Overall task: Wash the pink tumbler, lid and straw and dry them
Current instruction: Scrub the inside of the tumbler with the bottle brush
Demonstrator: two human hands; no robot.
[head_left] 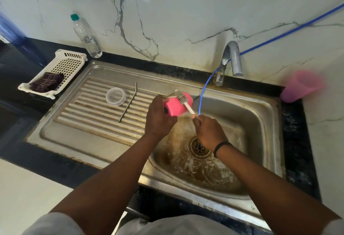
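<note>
My left hand (158, 119) grips the pink tumbler (175, 107) by its base and holds it on its side over the sink basin (260, 123). My right hand (209, 132) holds the white handle of a bottle brush (187, 104), whose bristles lie against the tumbler's outer wall near the rim. The clear lid (115, 96) lies on the ribbed drainboard (89, 111). Beside it, to the right, lies the bent metal straw (129, 102).
A steel tap (232, 57) stands behind the basin, and a thin blue hose (202, 93) hangs from it into the sink. A pink plastic cup (301, 85) stands at the right. A white basket (65, 67) with a dark cloth (47, 82) and a water bottle (86, 37) are at the left.
</note>
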